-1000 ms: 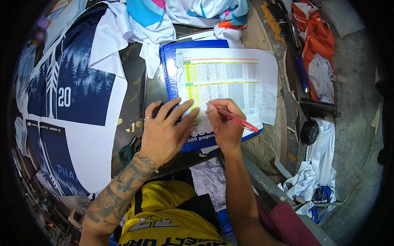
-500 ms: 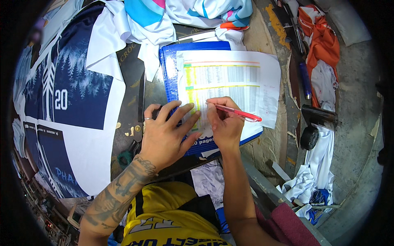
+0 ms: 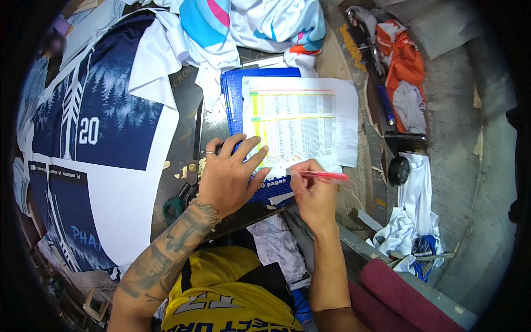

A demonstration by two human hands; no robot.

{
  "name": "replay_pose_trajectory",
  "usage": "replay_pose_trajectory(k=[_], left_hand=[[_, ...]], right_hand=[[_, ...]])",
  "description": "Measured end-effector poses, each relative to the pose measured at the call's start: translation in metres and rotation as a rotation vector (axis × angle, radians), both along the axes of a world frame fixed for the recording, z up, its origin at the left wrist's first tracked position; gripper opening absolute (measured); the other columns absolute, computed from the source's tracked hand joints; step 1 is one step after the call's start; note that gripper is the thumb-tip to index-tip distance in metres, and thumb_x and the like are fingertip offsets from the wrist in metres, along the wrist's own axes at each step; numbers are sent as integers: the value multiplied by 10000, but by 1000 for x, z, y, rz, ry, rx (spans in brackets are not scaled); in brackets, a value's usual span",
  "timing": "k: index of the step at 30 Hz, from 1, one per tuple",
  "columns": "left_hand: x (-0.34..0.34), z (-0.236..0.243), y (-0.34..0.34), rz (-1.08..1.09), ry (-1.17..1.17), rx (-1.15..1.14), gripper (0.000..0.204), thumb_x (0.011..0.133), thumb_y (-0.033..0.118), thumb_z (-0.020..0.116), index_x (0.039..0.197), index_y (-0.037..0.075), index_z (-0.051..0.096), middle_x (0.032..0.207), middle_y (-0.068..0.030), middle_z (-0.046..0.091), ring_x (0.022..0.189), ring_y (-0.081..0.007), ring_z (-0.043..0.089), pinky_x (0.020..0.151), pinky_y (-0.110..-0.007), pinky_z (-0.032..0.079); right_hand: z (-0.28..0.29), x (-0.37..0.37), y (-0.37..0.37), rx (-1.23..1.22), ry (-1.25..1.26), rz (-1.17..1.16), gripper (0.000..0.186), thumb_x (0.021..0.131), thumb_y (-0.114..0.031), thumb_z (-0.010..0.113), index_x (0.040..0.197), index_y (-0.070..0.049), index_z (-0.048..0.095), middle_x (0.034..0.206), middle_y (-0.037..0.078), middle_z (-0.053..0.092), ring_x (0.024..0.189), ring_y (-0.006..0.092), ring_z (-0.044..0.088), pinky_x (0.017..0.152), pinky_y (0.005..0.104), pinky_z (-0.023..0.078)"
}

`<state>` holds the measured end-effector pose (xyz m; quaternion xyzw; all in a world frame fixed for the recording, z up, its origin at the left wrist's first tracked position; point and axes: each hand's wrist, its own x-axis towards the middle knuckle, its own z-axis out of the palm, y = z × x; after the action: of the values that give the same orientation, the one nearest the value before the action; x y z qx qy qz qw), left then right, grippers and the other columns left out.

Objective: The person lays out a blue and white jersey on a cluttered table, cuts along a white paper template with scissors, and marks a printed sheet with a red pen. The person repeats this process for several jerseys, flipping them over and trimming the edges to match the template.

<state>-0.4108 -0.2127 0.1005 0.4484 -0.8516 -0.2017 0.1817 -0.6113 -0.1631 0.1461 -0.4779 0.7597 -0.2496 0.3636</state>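
A printed sheet (image 3: 296,122) with yellow-marked rows and columns lies on a blue notebook (image 3: 234,88) atop the dark table. My left hand (image 3: 232,174) rests spread over the sheet's lower left edge and the notebook, a ring on one finger. My right hand (image 3: 315,199) grips a red pen (image 3: 332,177) at the lower edge of the sheet; the pen tip is too small to make out clearly.
Navy-and-white printed fabric panels (image 3: 119,133) cover the left. White and cyan fabric (image 3: 254,22) is heaped behind the notebook. At right are orange cloth (image 3: 398,55), a black round object (image 3: 398,171), tools and white cloth (image 3: 415,188). A maroon cushion (image 3: 387,288) is at lower right.
My right hand with the pen has moved down to the sheet's bottom edge. My left hand stays spread on the paper, shifted slightly in view.
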Motion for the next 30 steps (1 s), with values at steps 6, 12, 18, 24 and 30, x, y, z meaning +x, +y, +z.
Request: replay_pose_trajectory(k=[6, 12, 18, 24, 30], left_hand=[[52, 14, 4, 52, 217, 33, 465, 995, 248, 721, 1437, 108, 686, 1430, -112, 647, 1407, -346, 516, 1206, -511, 342], [366, -11, 120, 875, -41, 6, 581, 1125, 303, 581, 1617, 10, 482, 1668, -210, 472, 1539, -396, 432, 1290, -511, 294], [648, -71, 304, 1495, -593, 71, 772, 1121, 504, 566, 1685, 17, 365, 1708, -247, 406, 1607, -429, 340, 1302, -576, 252], [742, -70, 328, 1435, -408, 112, 729, 1107, 547, 554, 1711, 176, 380, 1756, -229, 308, 1615, -450, 294, 1297, -628, 235], [766, -63, 269, 1245, -453, 60, 796, 1054, 529, 663, 1716, 189, 382, 1707, -268, 367, 1585, -469, 335, 1289, -588, 275]], right_hand=[[-7, -7, -6, 183, 542, 265, 443, 1047, -462, 678, 956, -29, 665, 858, 222, 737, 815, 405, 728, 716, 529, 551], [36, 30, 5, -135, 442, 94, 295, 987, -318, 772, 1110, -68, 677, 895, 131, 682, 895, 354, 658, 798, 483, 519], [-12, 310, 54, -266, 204, 995, 799, 1037, -549, 642, 1649, -69, 456, 1748, 255, 330, 1625, 536, 230, 1302, 687, 188], [-83, 374, 41, -235, 678, 1210, 755, 1035, -565, 623, 1712, -311, 403, 1822, 131, 238, 1671, 474, 157, 1276, 786, 62], [-43, 325, 1, -54, 697, 852, 768, 1044, -534, 626, 1713, -227, 407, 1814, 188, 240, 1660, 536, 129, 1291, 747, 47]])
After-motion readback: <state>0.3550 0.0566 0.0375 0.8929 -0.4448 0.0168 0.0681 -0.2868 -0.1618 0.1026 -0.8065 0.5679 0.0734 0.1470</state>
